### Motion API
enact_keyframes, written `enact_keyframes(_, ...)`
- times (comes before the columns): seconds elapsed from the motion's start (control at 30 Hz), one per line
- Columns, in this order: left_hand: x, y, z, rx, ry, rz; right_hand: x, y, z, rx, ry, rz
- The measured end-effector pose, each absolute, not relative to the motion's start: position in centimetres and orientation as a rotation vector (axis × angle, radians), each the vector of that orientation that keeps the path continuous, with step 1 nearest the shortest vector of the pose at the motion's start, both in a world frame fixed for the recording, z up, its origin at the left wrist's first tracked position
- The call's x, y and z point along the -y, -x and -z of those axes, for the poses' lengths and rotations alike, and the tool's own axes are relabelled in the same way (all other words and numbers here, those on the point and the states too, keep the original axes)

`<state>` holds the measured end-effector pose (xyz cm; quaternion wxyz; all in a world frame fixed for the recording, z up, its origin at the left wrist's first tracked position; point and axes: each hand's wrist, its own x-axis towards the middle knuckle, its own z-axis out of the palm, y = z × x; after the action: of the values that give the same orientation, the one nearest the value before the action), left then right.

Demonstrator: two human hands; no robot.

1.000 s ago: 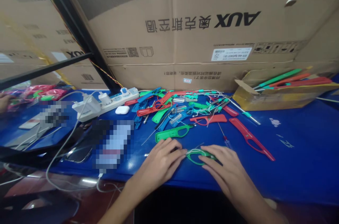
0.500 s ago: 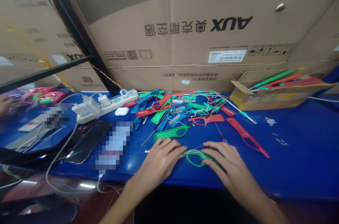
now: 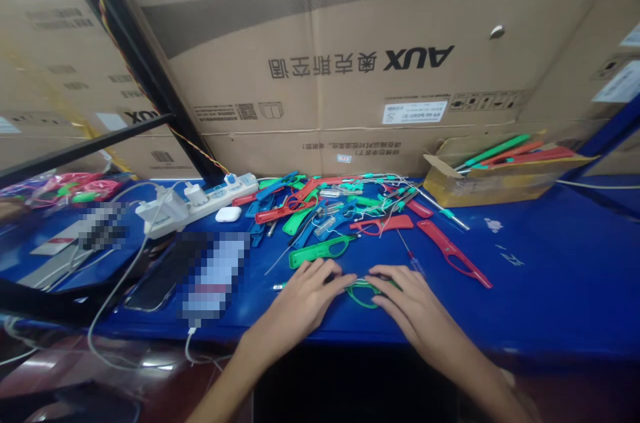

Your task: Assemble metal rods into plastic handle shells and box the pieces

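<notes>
Between my hands, low over the front of the blue table, is a green long-nosed lighter casing (image 3: 363, 297) with a looped trigger guard. A metal tip (image 3: 278, 287) sticks out to the left of my left hand (image 3: 313, 289), whose fingers are closed on the casing's left part. My right hand (image 3: 407, 299) has its fingers bent round the right end, thumb and forefinger near the loop. Thin white wire shows along the casing's top edge; the fingers hide most of the inside. Just beyond lie another green casing half (image 3: 320, 251) and a thin screwdriver (image 3: 414, 261).
A pile of red, blue and green casings (image 3: 300, 209), wires and metal tubes lies behind. At right are a red casing half (image 3: 454, 254) and a cardboard box (image 3: 490, 191) of lighters. Left are a power strip (image 3: 220, 196), earbud case (image 3: 228, 214) and phone (image 3: 216, 276).
My right hand has come closer to my left, with its fingertips now at the casing's loop. The whole view has shifted slightly.
</notes>
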<state>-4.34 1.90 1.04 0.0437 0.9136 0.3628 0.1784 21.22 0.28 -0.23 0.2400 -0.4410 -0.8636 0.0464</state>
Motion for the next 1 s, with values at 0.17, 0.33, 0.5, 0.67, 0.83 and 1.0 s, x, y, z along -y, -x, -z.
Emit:
enact_keyframes(0.17, -1.9, 4.3, -1.0, -1.079, -2.810, -0.558, -0.4, -21.1, -0.2, 2.352, 1.183, -0.165)
enact_keyframes(0.33, -2.0, 4.3, -0.9, -1.097, -2.888, -0.533, -0.3, -21.1, -0.1, 2.337, 1.177, -0.169)
enact_keyframes(0.5, -1.9, 4.4, -0.7, -1.108, -2.969, -0.476, -0.1, -21.1, 0.5, 2.307, 1.141, -0.100)
enact_keyframes(0.67, -1.8, 4.4, -0.8, -1.114, -3.004, -0.442, -0.2, -21.2, 1.2, 2.299, 1.045, -0.021)
enact_keyframes(0.83, -1.7, 4.3, -1.0, -1.126, -3.030, -0.456, -0.4, -21.1, 1.6, 2.279, 0.988, 0.048)
enact_keyframes(1.0, -1.8, 4.3, -0.8, -1.117, -3.015, -0.442, -0.4, -20.9, 1.5, 2.308, 1.008, 0.099)
